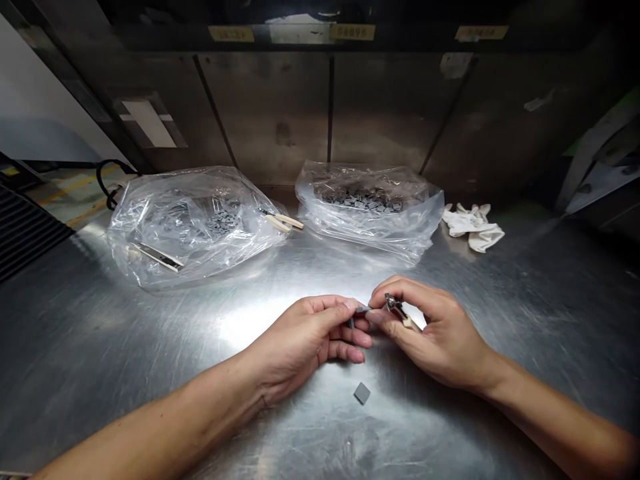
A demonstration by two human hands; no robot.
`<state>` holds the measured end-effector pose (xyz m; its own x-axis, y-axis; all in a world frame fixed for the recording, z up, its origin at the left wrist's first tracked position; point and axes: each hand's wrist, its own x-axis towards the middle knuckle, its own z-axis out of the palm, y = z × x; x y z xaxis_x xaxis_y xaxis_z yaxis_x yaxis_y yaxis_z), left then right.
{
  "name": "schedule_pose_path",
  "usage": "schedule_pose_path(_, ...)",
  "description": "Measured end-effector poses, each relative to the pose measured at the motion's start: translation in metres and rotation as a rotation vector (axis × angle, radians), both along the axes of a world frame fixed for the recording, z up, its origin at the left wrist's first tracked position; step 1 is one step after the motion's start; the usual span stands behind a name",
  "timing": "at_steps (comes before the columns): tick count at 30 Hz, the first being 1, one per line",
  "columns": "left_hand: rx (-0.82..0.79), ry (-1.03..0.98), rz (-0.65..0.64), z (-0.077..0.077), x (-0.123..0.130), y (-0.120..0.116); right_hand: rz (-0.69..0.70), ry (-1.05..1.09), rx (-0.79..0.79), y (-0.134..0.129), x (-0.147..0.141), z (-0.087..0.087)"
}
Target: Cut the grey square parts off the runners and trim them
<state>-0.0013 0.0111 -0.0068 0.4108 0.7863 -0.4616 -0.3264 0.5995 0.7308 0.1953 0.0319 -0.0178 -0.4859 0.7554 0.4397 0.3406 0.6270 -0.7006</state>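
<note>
My left hand [325,327] is closed, pinching a small grey plastic piece [361,310] between thumb and index finger; its other fingers are loosely curled. On the far side of that piece, the thumb and fingertips of my right hand [430,327] meet its edge. Tucked in the same right hand is a pair of small pliers [395,305] with a metal head and cream handles, mostly hidden by the fingers. A flat grey square piece [362,393] lies on the table just below both hands.
On the metal table [190,340], a clear plastic bag [150,213] of small grey pieces stands back left, with cream-handled pliers [283,222] and a utility knife [157,256] on it. Another bag [370,233] of grey pieces sits at centre back, beside white gloves [474,227].
</note>
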Motion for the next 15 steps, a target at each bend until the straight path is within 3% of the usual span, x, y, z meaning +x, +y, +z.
schedule_pose_path(9,-0.018,-0.072,0.042,0.0007,-0.0010,0.0020,0.047,0.041,-0.010,0.0046,0.0022,-0.0029)
schedule_pose_path(15,-0.013,-0.093,0.057,-0.0027,-0.0005,0.0017,0.060,0.024,0.099,0.0059,0.0025,-0.0061)
